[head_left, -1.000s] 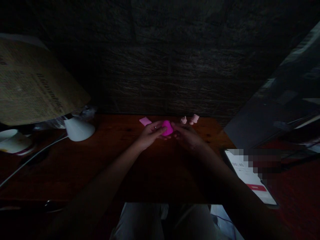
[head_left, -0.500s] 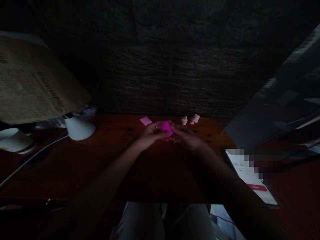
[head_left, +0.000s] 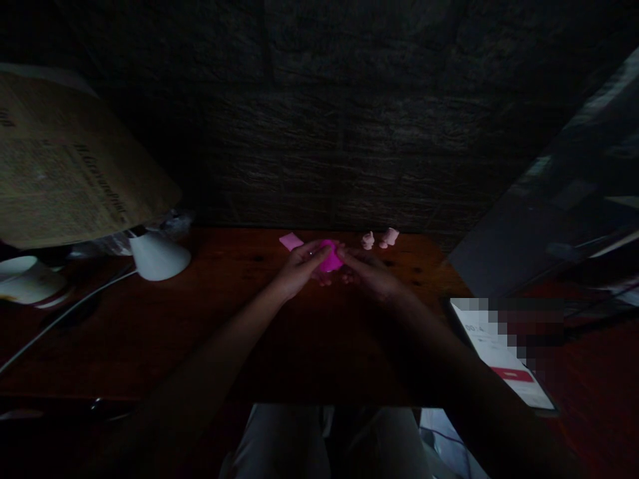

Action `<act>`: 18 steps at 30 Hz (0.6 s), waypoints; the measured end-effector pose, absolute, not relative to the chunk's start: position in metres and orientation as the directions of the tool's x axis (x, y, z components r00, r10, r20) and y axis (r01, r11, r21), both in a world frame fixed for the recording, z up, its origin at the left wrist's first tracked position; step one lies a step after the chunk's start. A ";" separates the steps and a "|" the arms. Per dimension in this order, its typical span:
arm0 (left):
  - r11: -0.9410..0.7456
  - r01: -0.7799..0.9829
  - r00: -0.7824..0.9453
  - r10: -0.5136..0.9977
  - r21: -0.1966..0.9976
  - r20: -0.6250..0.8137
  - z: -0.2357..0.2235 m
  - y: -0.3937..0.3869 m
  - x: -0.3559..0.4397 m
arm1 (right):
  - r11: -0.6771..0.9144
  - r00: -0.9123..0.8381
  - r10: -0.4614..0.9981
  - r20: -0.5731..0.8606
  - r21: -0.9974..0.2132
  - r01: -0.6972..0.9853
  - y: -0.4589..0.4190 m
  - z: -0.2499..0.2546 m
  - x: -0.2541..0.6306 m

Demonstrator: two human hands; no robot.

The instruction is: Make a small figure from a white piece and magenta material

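Between both hands is a bright pink, rounded lump that looks like modelling clay. My left hand grips its left side, with the thumb lying across the front. From the right, my right hand pinches its edge with thumb and fingers. Beyond the left fingers a flat pink square lies on the table. Two small pale pink shaped pieces, a smaller one and a larger one, stand behind my right hand. The undersides of the fingers are partly hidden in the dim light.
The wooden table meets a dark brick wall. At left stand a lamp with a printed shade and white base, its cable, and a paper cup. A lit phone lies at the right edge.
The pink lump has turned and changed outline between my fingers, looking rounder and wider now. Both thumbs have shifted onto its upper part. The pieces on the table have not moved.
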State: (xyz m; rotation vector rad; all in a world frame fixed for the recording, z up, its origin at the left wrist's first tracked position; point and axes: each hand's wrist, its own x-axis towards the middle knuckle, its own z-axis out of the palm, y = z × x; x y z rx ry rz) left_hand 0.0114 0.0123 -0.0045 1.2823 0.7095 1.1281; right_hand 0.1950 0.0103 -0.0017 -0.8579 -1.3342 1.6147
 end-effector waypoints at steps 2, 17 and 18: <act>-0.113 -0.227 0.308 0.934 0.967 0.181 -0.005 0.012 0.012 | -0.089 -0.431 0.902 -0.006 -0.981 -0.172 0.009 -0.001 0.195; -0.057 -0.317 0.440 0.875 0.947 0.200 0.001 0.010 0.007 | -0.090 -0.513 0.858 0.015 -0.980 -0.179 0.011 -0.004 0.197; -0.042 -0.311 0.462 0.867 0.950 0.189 0.002 0.010 0.006 | -0.110 -0.534 0.846 0.010 -0.975 -0.193 0.011 -0.004 0.198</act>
